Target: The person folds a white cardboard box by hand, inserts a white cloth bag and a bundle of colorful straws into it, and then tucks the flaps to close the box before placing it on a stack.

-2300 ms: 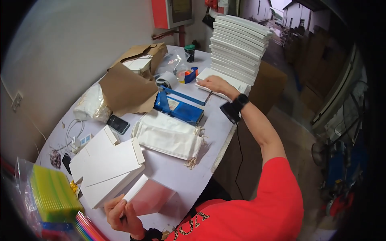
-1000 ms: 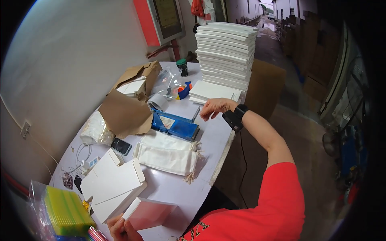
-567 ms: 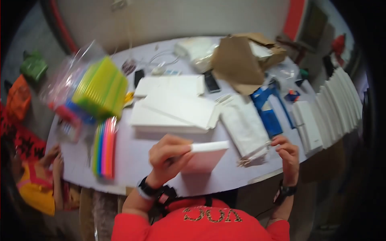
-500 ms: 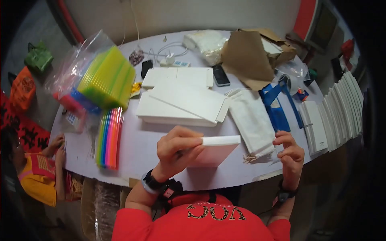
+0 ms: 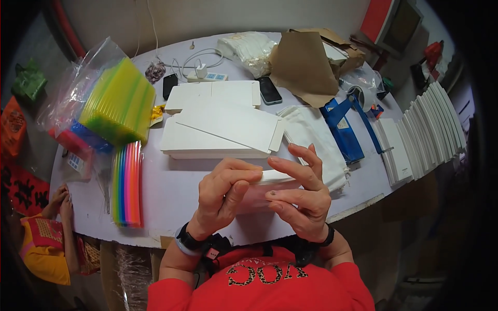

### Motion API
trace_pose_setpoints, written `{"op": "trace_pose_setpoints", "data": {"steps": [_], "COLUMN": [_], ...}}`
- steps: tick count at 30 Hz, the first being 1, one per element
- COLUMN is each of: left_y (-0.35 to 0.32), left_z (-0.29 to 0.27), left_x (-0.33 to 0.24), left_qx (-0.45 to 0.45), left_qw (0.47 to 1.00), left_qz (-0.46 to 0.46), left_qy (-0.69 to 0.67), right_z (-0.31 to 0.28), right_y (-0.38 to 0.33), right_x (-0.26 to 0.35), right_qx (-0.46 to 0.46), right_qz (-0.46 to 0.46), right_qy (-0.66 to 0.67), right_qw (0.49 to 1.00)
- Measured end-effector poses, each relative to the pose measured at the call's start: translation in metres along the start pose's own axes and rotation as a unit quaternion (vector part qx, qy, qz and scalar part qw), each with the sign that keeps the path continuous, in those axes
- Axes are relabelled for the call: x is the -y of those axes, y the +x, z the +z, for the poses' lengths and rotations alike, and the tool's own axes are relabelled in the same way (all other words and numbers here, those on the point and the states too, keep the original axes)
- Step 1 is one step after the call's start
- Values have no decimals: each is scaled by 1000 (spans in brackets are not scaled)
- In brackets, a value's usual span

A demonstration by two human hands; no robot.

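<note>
- Head view: both hands meet low centre, over near edge of the table (image 5: 171, 192).
- Left hand (image 5: 225, 194): fingers (image 5: 244, 171) curled tight, gripping left end of a small white box (image 5: 277, 181); thumb pressed on its near face.
- Right hand (image 5: 301, 194): fingers (image 5: 295, 171) half spread, cupping box's right end; thumb on its front, fingertips along top edge.
- Box sits between both palms, lifted just above tabletop.
- Just beyond fingertips: stack of flat white cardboard sheets (image 5: 218, 132).
- Right of right fingers: white cloth bag (image 5: 316, 137), then blue tape dispenser (image 5: 345, 127), row of white boxes (image 5: 420, 132) further right.
- Left of left fingers, well apart: rainbow strips (image 5: 127, 184), yellow-green stack in plastic bag (image 5: 116, 101).
- Far side: phone (image 5: 270, 90), brown paper (image 5: 303, 65).
</note>
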State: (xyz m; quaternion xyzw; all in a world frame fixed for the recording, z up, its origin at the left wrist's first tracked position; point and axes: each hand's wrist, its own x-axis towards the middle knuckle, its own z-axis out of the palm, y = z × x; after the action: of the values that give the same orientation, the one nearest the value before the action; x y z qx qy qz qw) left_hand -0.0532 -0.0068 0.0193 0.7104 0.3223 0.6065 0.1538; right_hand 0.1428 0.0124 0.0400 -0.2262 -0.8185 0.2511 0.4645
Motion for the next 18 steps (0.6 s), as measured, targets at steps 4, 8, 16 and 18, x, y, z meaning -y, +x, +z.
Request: {"op": "trace_pose_setpoints", "data": {"steps": [4,8,16,18], "left_y": [2,1,-4,-6], "left_z": [-2,-1,6,7], "left_x": [4,-1,-3,-10], "left_qx": [5,1,-22,-34], "left_qw": [1000,999,1000,999], "left_qz": [5,24,6,-2], "left_qy": [-25,-31,9,23], "right_z": [6,9,10,11], "right_y": [8,6,8,8], "right_x": [-2,-4,-9,-7], "right_qx": [-15,-28,-44,-46], "right_qz": [-4,-19,-39,-38], "right_qy": [-35,-53,-100,-110], "right_qw": [999,998,993,992]}}
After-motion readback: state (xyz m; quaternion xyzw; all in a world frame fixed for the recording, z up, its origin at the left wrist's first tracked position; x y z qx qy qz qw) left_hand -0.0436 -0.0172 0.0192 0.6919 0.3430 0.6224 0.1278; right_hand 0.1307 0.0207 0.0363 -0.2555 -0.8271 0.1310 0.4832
